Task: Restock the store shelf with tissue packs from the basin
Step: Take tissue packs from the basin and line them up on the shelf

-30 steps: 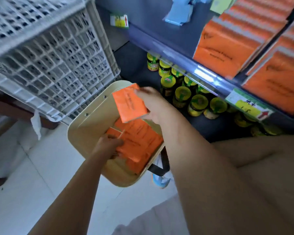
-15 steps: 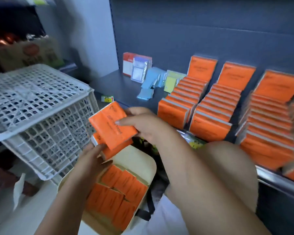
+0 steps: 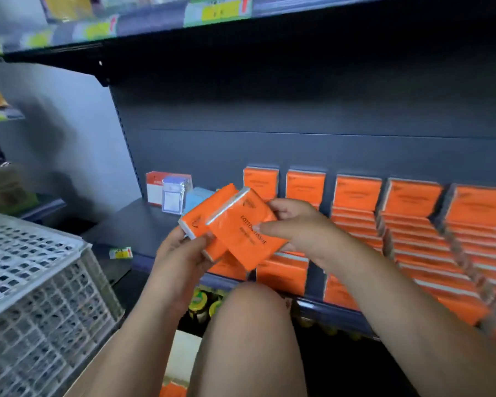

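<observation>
Packs (image 3: 238, 224), left grip (image 3: 181, 257) below, right grip (image 3: 298, 224) beside

Bare shelf (image 3: 135, 224) left; tissue rows (image 3: 430, 253) crowd right.

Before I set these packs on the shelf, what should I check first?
1. Left hand grip on left tissue pack: ok, fingers curled round it.
2. Right hand grip on right tissue pack: ok, pinched between thumb and fingers.
3. Packs apart from shelved rows: ok, held in front of them.
4. Open slot in nearest rows: cannot tell, hands hide them.
5. Bare shelf left of rows: ok.
6. Stock left in basin: cannot tell, mostly out of view.
</observation>
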Available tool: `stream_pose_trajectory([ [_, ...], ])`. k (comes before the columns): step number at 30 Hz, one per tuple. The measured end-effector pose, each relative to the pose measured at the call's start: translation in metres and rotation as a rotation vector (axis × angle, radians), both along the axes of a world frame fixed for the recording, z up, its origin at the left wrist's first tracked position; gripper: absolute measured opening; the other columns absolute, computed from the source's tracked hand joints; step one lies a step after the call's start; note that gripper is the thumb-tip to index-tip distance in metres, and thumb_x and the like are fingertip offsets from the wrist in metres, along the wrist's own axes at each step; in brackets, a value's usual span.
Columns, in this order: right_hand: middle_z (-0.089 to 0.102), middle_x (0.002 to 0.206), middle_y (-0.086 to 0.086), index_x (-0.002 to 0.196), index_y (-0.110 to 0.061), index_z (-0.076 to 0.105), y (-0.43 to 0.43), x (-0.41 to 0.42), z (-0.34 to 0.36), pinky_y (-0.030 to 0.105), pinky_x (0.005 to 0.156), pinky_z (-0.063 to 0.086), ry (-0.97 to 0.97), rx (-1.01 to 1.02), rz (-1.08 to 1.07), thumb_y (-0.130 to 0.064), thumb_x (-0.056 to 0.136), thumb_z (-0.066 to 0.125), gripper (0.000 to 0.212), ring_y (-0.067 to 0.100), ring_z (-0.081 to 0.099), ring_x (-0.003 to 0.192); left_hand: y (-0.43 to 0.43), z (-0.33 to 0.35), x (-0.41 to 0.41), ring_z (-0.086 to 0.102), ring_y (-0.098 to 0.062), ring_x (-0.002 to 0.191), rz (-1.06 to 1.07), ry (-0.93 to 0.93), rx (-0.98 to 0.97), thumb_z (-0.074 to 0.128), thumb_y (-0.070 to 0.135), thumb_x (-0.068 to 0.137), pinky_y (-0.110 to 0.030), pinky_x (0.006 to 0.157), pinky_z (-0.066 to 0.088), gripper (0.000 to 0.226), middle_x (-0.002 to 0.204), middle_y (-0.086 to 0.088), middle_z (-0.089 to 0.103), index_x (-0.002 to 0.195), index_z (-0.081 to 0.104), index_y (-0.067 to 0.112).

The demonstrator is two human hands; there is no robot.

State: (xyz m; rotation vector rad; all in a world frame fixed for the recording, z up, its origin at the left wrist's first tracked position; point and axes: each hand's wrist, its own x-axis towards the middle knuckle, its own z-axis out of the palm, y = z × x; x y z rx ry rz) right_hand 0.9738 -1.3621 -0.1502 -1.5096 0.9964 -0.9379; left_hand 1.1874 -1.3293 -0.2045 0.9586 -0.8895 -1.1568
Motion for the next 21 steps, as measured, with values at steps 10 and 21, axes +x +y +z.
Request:
stream_pose_trajectory([
  [10, 0.076, 0.111, 0.013, 0.113, -0.011, 0.073, -0.011, -0.143, 0.000, 0.046, 0.094, 0.056, -0.150, -0.062, -0.314, 0.001, 0.087, 0.072, 0.029, 0.032, 0.072, 0.107, -0.069, 0.026, -0.149, 0.071, -0.030, 0.112, -0.246, -0.026, -0.063, 0.056, -0.001, 0.097, -0.047, 0.095, 0.057, 0.035, 0.121, -0.015, 0.074, 0.128, 0.067, 0.011],
  [21, 0.077, 0.102, 0.009, 0.111, -0.011, 0.074, -0.035, -0.308, 0.025, 0.040, 0.083, 0.062, -0.334, -0.160, -0.572, 0.008, 0.086, 0.064, 0.033, 0.023, 0.073, 0.091, -0.151, 0.047, -0.331, 0.075, -0.018, 0.095, -0.418, -0.044, -0.101, 0.065, 0.005, 0.094, -0.032, 0.076, 0.061, 0.024, 0.109, -0.002, 0.078, 0.113, 0.072, 0.018],
])
